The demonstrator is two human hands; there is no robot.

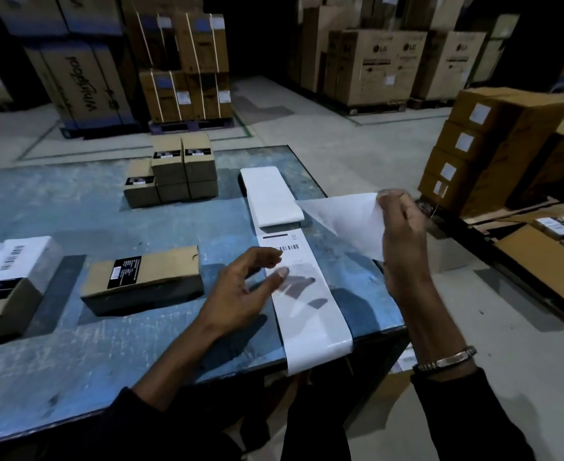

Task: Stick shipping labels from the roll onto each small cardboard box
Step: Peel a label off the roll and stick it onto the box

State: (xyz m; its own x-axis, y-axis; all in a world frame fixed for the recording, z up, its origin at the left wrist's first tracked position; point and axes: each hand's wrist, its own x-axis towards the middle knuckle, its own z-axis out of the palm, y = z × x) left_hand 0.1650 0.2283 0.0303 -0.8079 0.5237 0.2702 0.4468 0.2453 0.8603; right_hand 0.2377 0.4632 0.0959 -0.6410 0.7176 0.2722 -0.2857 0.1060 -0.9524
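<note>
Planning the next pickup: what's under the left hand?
The left hand hovers open over the label strip on the blue table. Its shadow and blur hide any print there.

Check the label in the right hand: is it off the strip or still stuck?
Off, as far as shows: the right hand pinches the white label in the air, above the strip lying flat on the blue table.

Blue table bears boxes, label strip.
</note>
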